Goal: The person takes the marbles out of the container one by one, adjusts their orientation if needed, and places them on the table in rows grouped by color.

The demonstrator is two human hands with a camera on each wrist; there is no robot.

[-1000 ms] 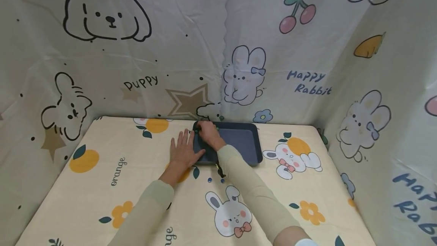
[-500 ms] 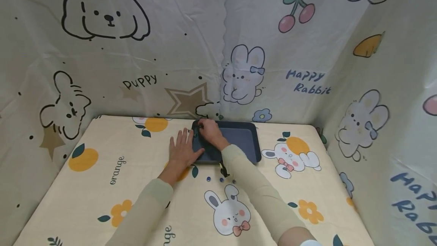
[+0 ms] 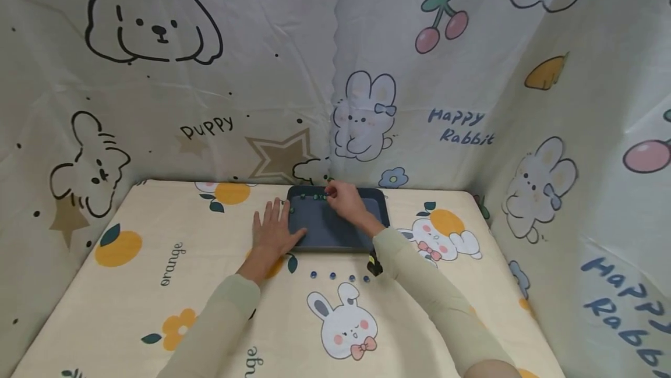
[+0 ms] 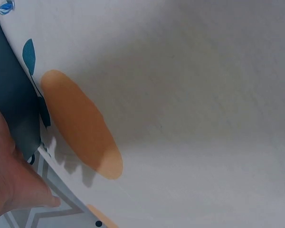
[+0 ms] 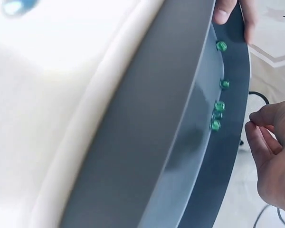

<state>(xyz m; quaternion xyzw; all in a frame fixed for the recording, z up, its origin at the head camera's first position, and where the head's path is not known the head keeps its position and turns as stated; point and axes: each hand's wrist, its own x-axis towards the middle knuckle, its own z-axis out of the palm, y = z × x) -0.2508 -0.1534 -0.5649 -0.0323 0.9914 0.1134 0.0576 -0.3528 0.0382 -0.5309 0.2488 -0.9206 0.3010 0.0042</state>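
We see small green beads [image 3: 316, 196] along the far wall of the dark blue rectangular tray [image 3: 335, 238]; our right hand [image 3: 346, 202], fingers curled, whether pinching one we cannot tell, hovers nearest; our left hand [image 3: 271, 231] lies flat against the tray's left rim.

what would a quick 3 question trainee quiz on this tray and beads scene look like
1. True or false: the left hand lies flat against the dark tray's left edge.
2. What colour are the beads along the tray's far wall? A red, B green, C yellow
3. Where do the blue beads lie?

Key: 1 true. 2 B. 3 On the cloth in front of the tray, in a row, near the right hand's sleeve.
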